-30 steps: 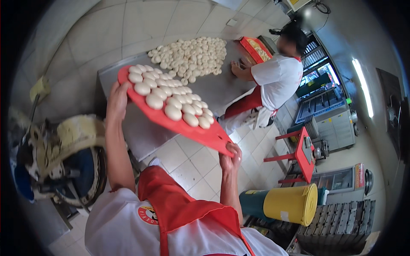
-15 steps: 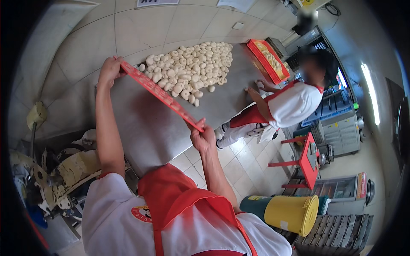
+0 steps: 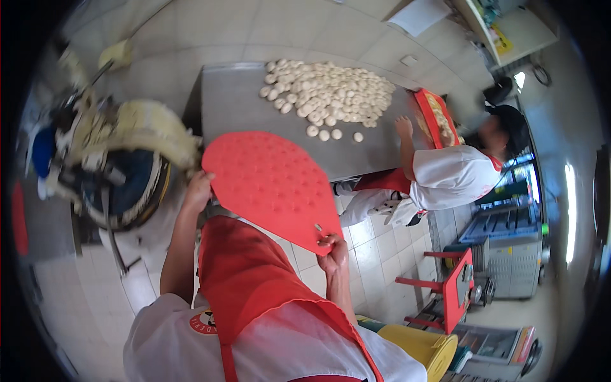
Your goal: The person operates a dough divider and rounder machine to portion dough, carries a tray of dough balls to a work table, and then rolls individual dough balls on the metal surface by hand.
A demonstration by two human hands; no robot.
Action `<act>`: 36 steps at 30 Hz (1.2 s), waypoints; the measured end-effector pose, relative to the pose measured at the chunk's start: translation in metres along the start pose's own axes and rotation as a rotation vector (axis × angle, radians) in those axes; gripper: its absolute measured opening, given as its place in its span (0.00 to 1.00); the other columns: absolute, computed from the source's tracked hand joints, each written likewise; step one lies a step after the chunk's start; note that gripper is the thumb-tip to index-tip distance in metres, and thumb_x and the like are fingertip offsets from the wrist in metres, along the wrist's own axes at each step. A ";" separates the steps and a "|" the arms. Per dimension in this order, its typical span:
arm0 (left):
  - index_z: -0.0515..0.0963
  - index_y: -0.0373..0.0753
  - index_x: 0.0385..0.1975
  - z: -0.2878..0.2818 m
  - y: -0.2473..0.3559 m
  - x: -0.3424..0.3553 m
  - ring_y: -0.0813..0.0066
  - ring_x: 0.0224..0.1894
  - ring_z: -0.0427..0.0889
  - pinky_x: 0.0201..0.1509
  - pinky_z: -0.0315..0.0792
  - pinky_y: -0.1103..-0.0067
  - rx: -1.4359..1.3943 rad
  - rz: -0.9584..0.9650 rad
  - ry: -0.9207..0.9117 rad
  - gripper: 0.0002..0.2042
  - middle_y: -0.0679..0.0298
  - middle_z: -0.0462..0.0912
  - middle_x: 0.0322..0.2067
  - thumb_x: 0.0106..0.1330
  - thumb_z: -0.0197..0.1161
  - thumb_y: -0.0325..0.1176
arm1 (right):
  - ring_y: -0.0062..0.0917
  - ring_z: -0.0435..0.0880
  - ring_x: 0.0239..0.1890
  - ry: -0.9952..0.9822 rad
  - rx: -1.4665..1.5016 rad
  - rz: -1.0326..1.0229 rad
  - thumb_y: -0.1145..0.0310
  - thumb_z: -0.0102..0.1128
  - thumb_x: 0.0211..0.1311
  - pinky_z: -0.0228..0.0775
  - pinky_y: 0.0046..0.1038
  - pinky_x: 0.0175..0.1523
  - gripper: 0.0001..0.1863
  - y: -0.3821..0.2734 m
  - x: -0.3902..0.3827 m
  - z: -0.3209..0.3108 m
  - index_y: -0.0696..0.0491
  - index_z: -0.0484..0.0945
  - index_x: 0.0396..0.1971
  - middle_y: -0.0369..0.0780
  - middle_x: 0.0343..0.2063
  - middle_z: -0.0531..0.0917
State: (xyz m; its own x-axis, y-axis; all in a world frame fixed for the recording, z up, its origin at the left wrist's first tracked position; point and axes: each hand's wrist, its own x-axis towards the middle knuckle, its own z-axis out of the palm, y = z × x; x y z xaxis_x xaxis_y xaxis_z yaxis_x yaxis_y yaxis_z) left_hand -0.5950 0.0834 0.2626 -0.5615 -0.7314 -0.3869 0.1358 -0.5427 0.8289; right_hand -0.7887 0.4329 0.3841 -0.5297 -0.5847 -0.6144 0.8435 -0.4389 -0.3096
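A red, dimpled board [image 3: 270,178] with no dough on it spans the space before me, held over the near side of a steel table [image 3: 238,105]. My left hand [image 3: 199,190] grips its left edge, and my right hand [image 3: 332,256] is closed on its lower right end, beside a slot. Beyond the board, a spread pile of pale dough balls [image 3: 328,89] lies on the steel, with several loose ones along the pile's near side.
A co-worker [image 3: 455,175] stands at the table's right, a hand on it beside a red tray [image 3: 434,114]. A dough machine [image 3: 118,178] stands at my left, a red stool [image 3: 457,286] and yellow bin [image 3: 420,350] at my right.
The dough balls that covered the board have left it for the table. The board was tipped steeply, then came back down toward me, its dimpled face showing. Both hands still grip it.
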 end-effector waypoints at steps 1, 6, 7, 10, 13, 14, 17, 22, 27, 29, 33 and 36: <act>0.76 0.38 0.53 0.006 -0.014 -0.037 0.71 0.37 0.86 0.40 0.80 0.73 -0.060 -0.097 0.035 0.15 0.61 0.85 0.43 0.70 0.54 0.35 | 0.16 0.71 0.20 -0.009 -0.023 -0.017 0.84 0.47 0.54 0.72 0.20 0.27 0.09 -0.005 -0.014 -0.026 0.57 0.72 0.33 0.37 0.24 0.75; 0.75 0.41 0.54 -0.043 -0.102 -0.168 0.68 0.46 0.85 0.50 0.79 0.67 -0.092 -0.359 -0.036 0.15 0.63 0.84 0.48 0.72 0.55 0.37 | 0.15 0.66 0.16 -0.096 -0.188 0.097 0.85 0.46 0.52 0.63 0.18 0.22 0.16 -0.005 -0.089 -0.124 0.53 0.79 0.37 0.36 0.29 0.81; 0.75 0.41 0.55 -0.051 -0.107 -0.193 0.68 0.47 0.84 0.52 0.78 0.66 -0.082 -0.366 -0.051 0.15 0.63 0.83 0.49 0.72 0.55 0.37 | 0.15 0.66 0.15 -0.192 -0.114 0.140 0.85 0.46 0.52 0.62 0.18 0.22 0.17 0.000 -0.099 -0.155 0.52 0.80 0.36 0.36 0.30 0.82; 0.72 0.42 0.58 -0.097 -0.127 -0.264 0.68 0.48 0.83 0.54 0.77 0.66 -0.126 -0.371 -0.057 0.16 0.63 0.82 0.51 0.73 0.54 0.37 | 0.15 0.65 0.13 -0.150 -0.155 0.168 0.86 0.47 0.48 0.58 0.18 0.20 0.20 0.031 -0.117 -0.214 0.48 0.79 0.37 0.45 0.43 0.81; 0.67 0.42 0.64 -0.147 -0.133 -0.319 0.68 0.54 0.81 0.60 0.74 0.64 -0.062 -0.341 -0.018 0.22 0.63 0.79 0.55 0.71 0.57 0.39 | 0.16 0.65 0.13 -0.120 -0.224 0.235 0.86 0.49 0.48 0.58 0.19 0.21 0.19 0.069 -0.140 -0.245 0.46 0.80 0.33 0.46 0.45 0.81; 0.67 0.42 0.64 -0.154 -0.122 -0.333 0.67 0.54 0.80 0.60 0.74 0.64 -0.010 -0.366 0.029 0.23 0.63 0.78 0.56 0.71 0.57 0.41 | 0.17 0.65 0.13 -0.125 -0.275 0.257 0.85 0.51 0.50 0.60 0.22 0.24 0.16 0.082 -0.136 -0.250 0.45 0.79 0.31 0.47 0.47 0.81; 0.67 0.43 0.63 -0.205 -0.133 -0.372 0.66 0.55 0.79 0.58 0.73 0.63 0.029 -0.302 0.181 0.22 0.63 0.77 0.56 0.72 0.56 0.42 | 0.19 0.66 0.14 -0.122 -0.272 0.332 0.85 0.52 0.51 0.62 0.24 0.27 0.16 0.142 -0.124 -0.264 0.44 0.79 0.31 0.48 0.46 0.81; 0.60 0.45 0.66 -0.270 -0.133 -0.368 0.62 0.58 0.77 0.57 0.72 0.60 0.052 -0.195 0.367 0.26 0.62 0.74 0.59 0.71 0.56 0.43 | 0.20 0.69 0.19 -0.148 -0.232 0.402 0.85 0.52 0.52 0.67 0.26 0.32 0.17 0.277 -0.088 -0.250 0.42 0.78 0.32 0.36 0.28 0.79; 0.63 0.45 0.66 -0.293 -0.075 -0.370 0.61 0.58 0.76 0.60 0.70 0.60 0.561 -0.250 0.082 0.29 0.58 0.74 0.59 0.69 0.60 0.48 | 0.31 0.77 0.26 -0.185 -0.180 0.321 0.81 0.53 0.57 0.75 0.34 0.38 0.10 0.424 -0.043 -0.215 0.47 0.74 0.34 0.39 0.29 0.80; 0.66 0.41 0.64 -0.314 -0.078 -0.389 0.61 0.57 0.76 0.61 0.70 0.64 0.724 -0.102 -0.050 0.29 0.55 0.75 0.59 0.68 0.61 0.49 | 0.34 0.80 0.31 -0.145 -0.246 0.387 0.76 0.51 0.63 0.77 0.39 0.39 0.07 0.486 -0.024 -0.197 0.48 0.74 0.38 0.41 0.34 0.81; 0.70 0.35 0.61 -0.373 -0.110 -0.454 0.61 0.55 0.78 0.60 0.71 0.71 0.643 0.076 0.027 0.29 0.53 0.78 0.55 0.67 0.63 0.49 | 0.36 0.81 0.43 0.027 -0.301 0.397 0.71 0.51 0.65 0.79 0.43 0.42 0.15 0.573 0.011 -0.141 0.48 0.72 0.51 0.42 0.44 0.80; 0.67 0.32 0.64 -0.467 -0.145 -0.523 0.63 0.50 0.81 0.53 0.75 0.71 0.471 -0.129 0.132 0.31 0.51 0.80 0.52 0.66 0.64 0.46 | 0.37 0.79 0.50 -0.102 -0.357 0.196 0.72 0.59 0.62 0.78 0.43 0.45 0.21 0.611 0.043 -0.108 0.45 0.70 0.55 0.39 0.50 0.78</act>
State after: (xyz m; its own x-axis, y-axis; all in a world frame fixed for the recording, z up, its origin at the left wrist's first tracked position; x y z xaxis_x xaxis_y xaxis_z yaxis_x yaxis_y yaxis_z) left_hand 0.0603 0.3517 0.1554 -0.4373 -0.7334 -0.5206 -0.3277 -0.4091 0.8516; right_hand -0.2863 0.2132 0.0901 -0.3471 -0.7058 -0.6176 0.8974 -0.0587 -0.4372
